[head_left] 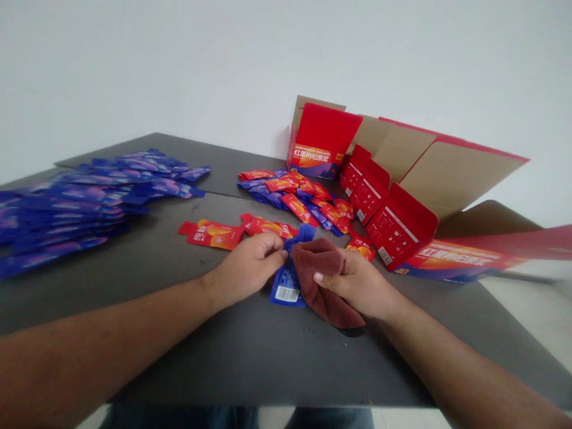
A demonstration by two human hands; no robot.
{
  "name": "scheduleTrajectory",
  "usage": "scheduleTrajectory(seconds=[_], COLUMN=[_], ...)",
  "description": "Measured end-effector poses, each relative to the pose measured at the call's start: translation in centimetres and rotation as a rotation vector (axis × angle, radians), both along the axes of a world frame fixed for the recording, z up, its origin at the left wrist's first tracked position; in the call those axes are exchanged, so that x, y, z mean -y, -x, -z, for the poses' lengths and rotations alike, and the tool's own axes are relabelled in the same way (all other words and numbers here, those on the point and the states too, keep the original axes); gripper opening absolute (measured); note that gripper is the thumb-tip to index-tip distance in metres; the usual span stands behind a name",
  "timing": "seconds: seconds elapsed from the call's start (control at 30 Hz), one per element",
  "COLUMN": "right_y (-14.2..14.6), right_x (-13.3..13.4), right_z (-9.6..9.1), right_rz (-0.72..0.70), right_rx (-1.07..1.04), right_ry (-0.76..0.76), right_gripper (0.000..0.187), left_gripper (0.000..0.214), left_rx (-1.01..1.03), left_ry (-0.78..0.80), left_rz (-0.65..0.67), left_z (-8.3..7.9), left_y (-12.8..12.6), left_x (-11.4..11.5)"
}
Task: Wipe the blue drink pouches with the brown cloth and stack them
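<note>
In the middle of the view, my left hand (252, 265) pinches the left edge of a blue pouch (286, 280) that has a white barcode label near its bottom. My right hand (364, 283) is closed on a folded brown cloth (324, 277), its thumb lying on top. The cloth lies against the pouch's right side and covers part of it. Just beyond my hands, a red pouch (214, 234) and a second red pouch (268, 227) lie flat on the table. Another red pouch (361, 245) shows behind my right hand.
Many blue pouches (89, 196) are heaped at the left of the dark table (187, 351). A mixed pile of red and blue pouches (304, 196) lies at the back centre. An open red box (319, 143) stands behind it, with several more open boxes (402, 229) along the right.
</note>
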State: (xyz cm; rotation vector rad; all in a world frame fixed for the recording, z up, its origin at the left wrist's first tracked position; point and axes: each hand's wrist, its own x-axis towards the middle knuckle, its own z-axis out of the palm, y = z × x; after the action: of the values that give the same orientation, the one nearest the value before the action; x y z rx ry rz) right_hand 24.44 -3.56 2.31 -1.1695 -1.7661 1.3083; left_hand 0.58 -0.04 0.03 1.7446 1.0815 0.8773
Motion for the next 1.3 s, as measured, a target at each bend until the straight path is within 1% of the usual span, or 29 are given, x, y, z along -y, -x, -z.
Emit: scheduleTrajectory(seconds=[0.1,0.17,0.23,0.27,0.33,0.4,0.47,0.57,0.67,0.8,0.9,1.0,1.07,1.13,1.17,1.23,1.3], right_y=[0.3,0.5,0.9,1.1,1.7,2.4,3.0,3.8,4.0,3.1,2.4,2.2,2.4,2.7,2.9,3.1,3.2], right_x=[0.3,0.5,0.7,0.8,0.9,0.7,0.2,-0.7,-1.2,-0.8,-0.4,-0.2,-0.1,0.1,0.3,0.7,1.1], right_z=[-1.7,-3.0,-4.2,-4.7,-5.5,-5.8,-5.8,-5.1,-4.2,-3.3,-2.7,-2.3,-2.0,-2.0,-2.0,-2.2,-2.6], right_rz=[-0.079,-0.096,-0.092,-0.086,-0.05,0.007,0.054,0.089,0.119,0.114,0.11,0.09,0.091,0.062,0.027,-0.085,-0.14], right_rx=[0.038,0.136,0.285,0.365,0.526,0.689,0.837,0.957,0.958,0.922,0.906,0.915,0.908,0.89,0.875,0.836,0.828], right_ry=[-0.058,-0.145,-0.251,-0.303,-0.408,-0.52,-0.625,-0.731,-0.825,-0.943,-1.044,-1.076,-1.056,-1.015,-0.987,-0.917,-0.864], right_gripper=[0.047,0.042,0.035,0.034,0.032,0.022,0.011,0.007,0.009,0.01,0.017,0.02,0.018,0.015,0.013,0.012,0.013], left_gripper=[0.023,0.022,0.022,0.022,0.023,0.023,0.025,0.027,0.029,0.028,0.022,0.019,0.019,0.021,0.023,0.024,0.025], left_rx=[0.053,0.09,0.133,0.161,0.226,0.3,0.38,0.497,0.571,0.546,0.479,0.448,0.452,0.459,0.462,0.467,0.465], left_ry=[0.043,0.067,0.109,0.142,0.215,0.269,0.3,0.363,0.423,0.439,0.418,0.41,0.414,0.411,0.404,0.381,0.368], left_rz=[0.003,-0.004,-0.004,-0.002,-0.002,-0.001,0.023,0.109,0.172,0.129,0.13,0.131,0.126,0.105,0.094,0.09,0.112], left_z=[0.3,0.5,0.7,0.9,1.2,1.5,1.8,1.9,1.9,1.9,2.0,1.9,1.8,1.5,1.4,1.1,0.9], left_y=[0.1,0.0,0.0,-0.1,-0.2,-0.4,-0.5,-0.6,-0.5,-0.5,-0.5,-0.4,-0.4,-0.4,-0.4,-0.3,-0.2], left_x=[0.2,0.4,0.4,0.4,0.3,0.1,-0.1,-0.4,-0.6,-0.7,-0.6,-0.5,-0.4,-0.4,-0.3,-0.2,0.0])
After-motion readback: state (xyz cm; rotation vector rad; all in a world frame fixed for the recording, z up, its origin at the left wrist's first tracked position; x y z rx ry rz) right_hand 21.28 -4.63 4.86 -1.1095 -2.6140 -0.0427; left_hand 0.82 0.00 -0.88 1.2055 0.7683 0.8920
